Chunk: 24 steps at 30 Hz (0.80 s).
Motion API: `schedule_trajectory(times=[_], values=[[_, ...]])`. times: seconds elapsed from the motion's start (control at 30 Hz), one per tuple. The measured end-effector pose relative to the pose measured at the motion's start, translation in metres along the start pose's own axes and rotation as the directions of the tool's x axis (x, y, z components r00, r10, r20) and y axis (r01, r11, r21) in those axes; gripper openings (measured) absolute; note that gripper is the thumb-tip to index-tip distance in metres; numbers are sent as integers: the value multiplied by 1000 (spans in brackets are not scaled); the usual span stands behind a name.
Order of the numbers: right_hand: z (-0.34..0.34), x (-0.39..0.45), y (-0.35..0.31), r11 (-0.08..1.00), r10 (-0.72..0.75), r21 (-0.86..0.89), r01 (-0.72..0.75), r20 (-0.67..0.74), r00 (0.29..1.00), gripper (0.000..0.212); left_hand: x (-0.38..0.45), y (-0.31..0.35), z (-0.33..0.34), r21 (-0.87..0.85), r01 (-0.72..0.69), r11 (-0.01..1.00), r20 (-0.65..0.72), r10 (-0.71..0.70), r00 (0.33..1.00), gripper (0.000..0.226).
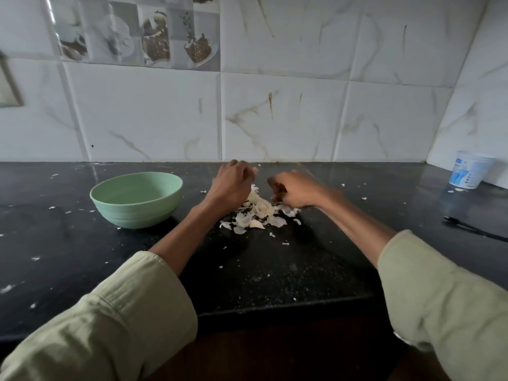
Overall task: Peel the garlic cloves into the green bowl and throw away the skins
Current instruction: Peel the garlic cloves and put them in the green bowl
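A pale green bowl [134,215] stands on the black counter, left of centre; the part of its inside that I can see holds nothing. To its right lies a pile of garlic skins and cloves [258,211], with one whole clove [257,224] at its near edge. My left hand [232,182] hovers over the pile's far left side with its fingers curled away from me, so what they hold is hidden. My right hand [295,189] is at the pile's right edge, its curled fingers pinching a pale piece of garlic.
Small skin flakes are scattered over the black counter [275,270]. A white and blue plastic cup [467,169] stands at the far right by the tiled wall. A black cable [472,228] lies near the right edge. The counter's front edge runs just below my forearms.
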State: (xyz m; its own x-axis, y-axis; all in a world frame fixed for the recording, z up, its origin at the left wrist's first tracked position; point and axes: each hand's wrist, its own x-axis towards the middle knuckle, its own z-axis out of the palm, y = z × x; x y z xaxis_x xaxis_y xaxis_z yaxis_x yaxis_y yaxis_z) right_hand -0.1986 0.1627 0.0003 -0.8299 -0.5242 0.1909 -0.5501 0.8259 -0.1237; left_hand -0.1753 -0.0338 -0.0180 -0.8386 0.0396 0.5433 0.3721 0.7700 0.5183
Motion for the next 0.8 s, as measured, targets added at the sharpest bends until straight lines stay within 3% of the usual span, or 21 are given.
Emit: schedule_trajectory(times=[0.13, 0.23, 0.3, 0.4, 0.53, 0.67, 0.8], values=[[-1, -5, 10, 996, -43, 76, 50, -89, 995, 17, -1, 1, 3, 14, -5, 1000, 13, 5, 1000, 22], [6, -6, 8, 973, -35, 218, 77, -190, 981, 12, -1, 2, 2, -116, 10, 993, 48, -5, 999, 7], [2, -1, 3, 872, 63, 482, 80, -273, 960, 18, -1, 6, -1, -231, 17, 973, 83, 2, 997, 16], [-7, 11, -5, 665, 155, 745, 49, -202, 967, 23, -3, 13, -4, -374, 16, 927, -9, -21, 1000, 16], [-6, 20, -18, 513, 136, 857, 42, -130, 982, 28, -5, 10, -12, -460, 24, 888, -128, -93, 987, 14], [-3, 20, -17, 358, 145, 929, 91, -151, 978, 35, -4, 8, -16, -486, 15, 874, -151, -101, 983, 14], [-5, 17, -17, 259, 140, 954, 150, -191, 972, 37, -5, 11, -18, -617, 16, 787, -135, -126, 983, 18]])
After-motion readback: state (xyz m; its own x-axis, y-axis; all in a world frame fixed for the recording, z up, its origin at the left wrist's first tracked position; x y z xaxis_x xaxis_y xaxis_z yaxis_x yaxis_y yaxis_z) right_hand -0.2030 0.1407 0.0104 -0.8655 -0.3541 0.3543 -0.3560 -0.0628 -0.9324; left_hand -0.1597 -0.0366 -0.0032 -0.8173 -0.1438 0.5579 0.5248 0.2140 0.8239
